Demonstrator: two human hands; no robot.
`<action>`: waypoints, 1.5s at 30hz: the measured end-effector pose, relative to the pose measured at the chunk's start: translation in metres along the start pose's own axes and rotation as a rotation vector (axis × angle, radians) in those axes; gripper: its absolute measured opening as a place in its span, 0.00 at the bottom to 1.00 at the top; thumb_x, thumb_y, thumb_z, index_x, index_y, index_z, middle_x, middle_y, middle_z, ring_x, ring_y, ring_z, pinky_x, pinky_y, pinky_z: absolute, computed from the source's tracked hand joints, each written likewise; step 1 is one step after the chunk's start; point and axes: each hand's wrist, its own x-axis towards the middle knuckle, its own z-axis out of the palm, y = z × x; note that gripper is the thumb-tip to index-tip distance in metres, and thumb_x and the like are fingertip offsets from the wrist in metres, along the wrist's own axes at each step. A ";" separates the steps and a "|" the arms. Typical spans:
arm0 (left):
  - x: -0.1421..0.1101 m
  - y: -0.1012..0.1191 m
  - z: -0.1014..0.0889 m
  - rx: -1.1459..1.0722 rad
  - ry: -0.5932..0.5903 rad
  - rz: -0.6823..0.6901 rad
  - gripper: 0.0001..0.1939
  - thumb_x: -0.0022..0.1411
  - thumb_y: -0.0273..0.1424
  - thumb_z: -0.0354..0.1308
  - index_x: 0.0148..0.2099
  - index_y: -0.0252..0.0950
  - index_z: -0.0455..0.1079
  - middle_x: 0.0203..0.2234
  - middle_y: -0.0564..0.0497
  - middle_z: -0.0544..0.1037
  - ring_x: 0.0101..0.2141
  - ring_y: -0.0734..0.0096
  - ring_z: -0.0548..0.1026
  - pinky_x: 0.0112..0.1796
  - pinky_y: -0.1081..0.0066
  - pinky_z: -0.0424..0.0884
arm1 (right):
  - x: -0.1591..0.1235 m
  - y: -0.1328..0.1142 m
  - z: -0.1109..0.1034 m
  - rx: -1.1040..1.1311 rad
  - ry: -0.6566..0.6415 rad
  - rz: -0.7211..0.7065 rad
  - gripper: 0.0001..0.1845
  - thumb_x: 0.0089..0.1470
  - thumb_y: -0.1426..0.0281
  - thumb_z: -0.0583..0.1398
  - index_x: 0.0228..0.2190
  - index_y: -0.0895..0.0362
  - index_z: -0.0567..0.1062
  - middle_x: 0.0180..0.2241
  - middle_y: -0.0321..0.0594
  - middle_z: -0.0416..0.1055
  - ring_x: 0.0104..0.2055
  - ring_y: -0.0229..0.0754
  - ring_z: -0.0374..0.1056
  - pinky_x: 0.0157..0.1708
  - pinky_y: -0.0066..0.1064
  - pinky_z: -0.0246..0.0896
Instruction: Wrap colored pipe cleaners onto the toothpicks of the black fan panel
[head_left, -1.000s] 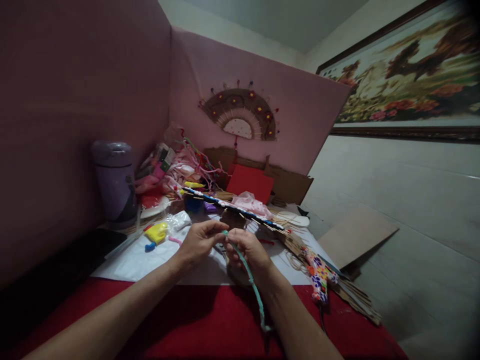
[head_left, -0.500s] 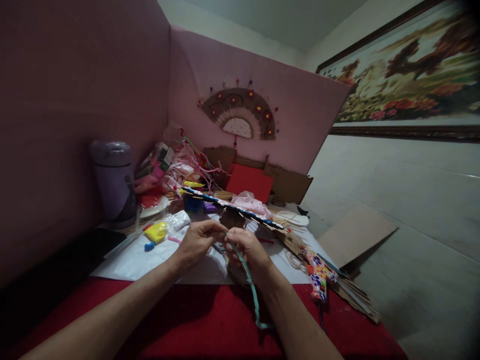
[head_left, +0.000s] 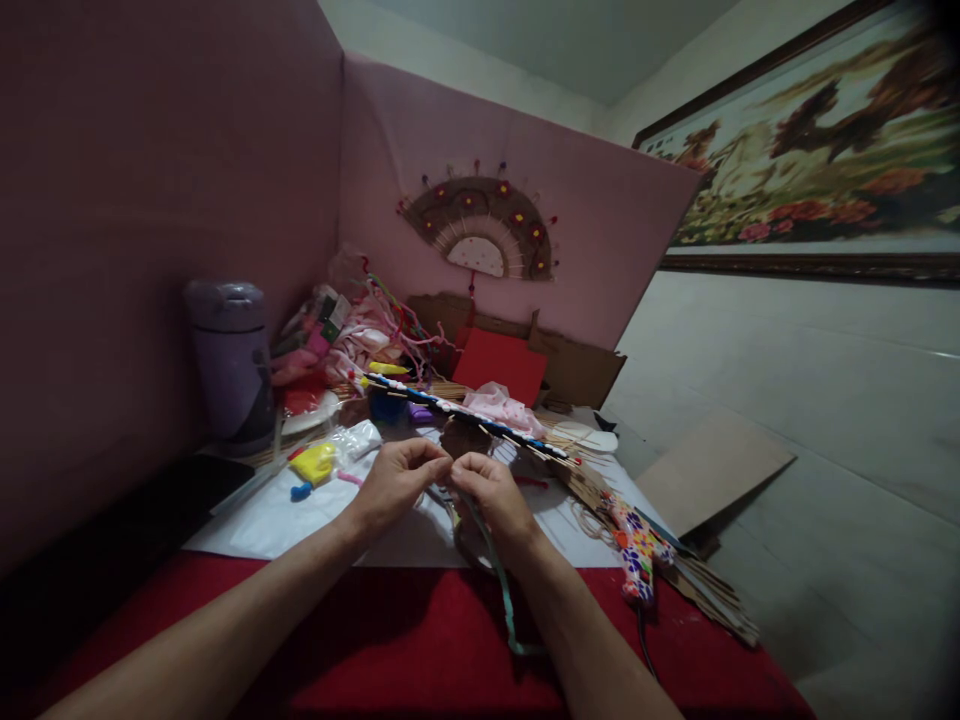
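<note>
My right hand (head_left: 493,498) pinches a green pipe cleaner (head_left: 504,590). Its long free part hangs down past the wrist and bends sideways at the bottom over the red cloth. My left hand (head_left: 401,483) is closed in a pinch, its fingertips meeting those of my right hand. The short end of the pipe cleaner between the fingertips is mostly hidden. Just beyond both hands lies a long black strip (head_left: 469,418) edged with blue and white bits and thin wooden sticks. Scissors (head_left: 455,512) seem to lie under the hands, partly covered.
A purple tumbler (head_left: 231,370) stands at the left. Yellow clay (head_left: 313,463) in plastic lies on white paper (head_left: 255,525). A flower-patterned glue gun (head_left: 637,550) rests at the right near cardboard strips. Pink cloth and pipe cleaners (head_left: 375,325) pile up behind. A decorated fan (head_left: 480,215) hangs on the pink board.
Both hands stay nearly in place, fingertips now closer together, with less of the green end showing. The hanging part of the pipe cleaner has shifted slightly left.
</note>
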 end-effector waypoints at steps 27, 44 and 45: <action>0.002 0.001 -0.002 -0.142 -0.020 -0.097 0.10 0.46 0.33 0.63 0.25 0.31 0.70 0.17 0.55 0.72 0.19 0.78 0.66 0.22 0.76 0.61 | -0.002 -0.002 0.002 -0.062 0.033 -0.080 0.12 0.43 0.65 0.62 0.20 0.58 0.65 0.13 0.27 0.58 0.13 0.27 0.47 0.13 0.22 0.38; 0.002 0.004 -0.004 -0.203 -0.035 -0.112 0.08 0.46 0.30 0.62 0.23 0.30 0.70 0.15 0.56 0.70 0.19 0.79 0.64 0.23 0.76 0.59 | 0.000 0.003 0.000 -0.174 0.037 -0.161 0.13 0.45 0.63 0.61 0.20 0.58 0.66 0.14 0.28 0.58 0.15 0.29 0.49 0.15 0.23 0.42; 0.002 0.004 -0.004 -0.197 -0.033 -0.114 0.07 0.46 0.30 0.62 0.23 0.30 0.70 0.15 0.56 0.70 0.19 0.79 0.64 0.23 0.76 0.59 | 0.000 0.003 0.000 -0.176 0.037 -0.166 0.13 0.45 0.63 0.61 0.20 0.58 0.66 0.14 0.28 0.58 0.15 0.29 0.49 0.15 0.23 0.42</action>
